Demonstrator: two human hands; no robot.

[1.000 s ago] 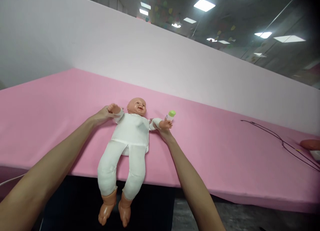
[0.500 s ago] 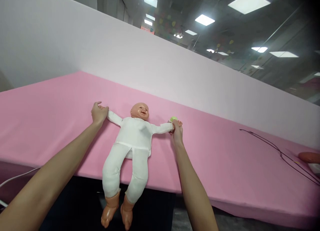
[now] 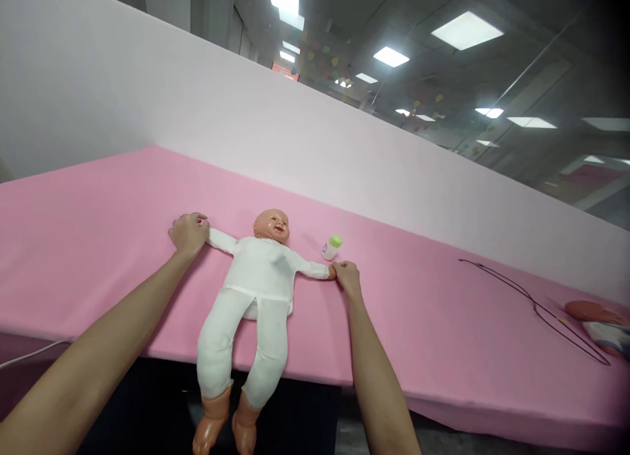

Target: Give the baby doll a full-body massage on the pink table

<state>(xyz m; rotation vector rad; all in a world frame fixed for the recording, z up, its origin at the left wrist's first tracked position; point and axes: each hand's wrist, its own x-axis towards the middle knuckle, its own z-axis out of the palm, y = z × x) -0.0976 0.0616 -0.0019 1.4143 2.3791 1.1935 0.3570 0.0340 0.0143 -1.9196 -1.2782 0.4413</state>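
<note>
A baby doll (image 3: 258,281) in a white suit lies on its back on the pink table (image 3: 98,245), arms stretched out sideways. Its legs and bare feet hang over the front edge. My left hand (image 3: 188,232) is closed around the doll's hand on the left. My right hand (image 3: 347,276) is closed around the doll's other hand. A small white bottle with a green cap (image 3: 331,247) stands just beyond my right hand, apart from it.
A pale partition wall (image 3: 305,133) runs along the back of the table. A thin black cable (image 3: 529,304) lies at the right, and another doll (image 3: 595,318) rests at the far right edge. A white cord (image 3: 24,354) hangs at the left front.
My hands have closed on the doll's hands and drawn its arms out sideways. My right hand has since come down towards me, uncovering the bottle.
</note>
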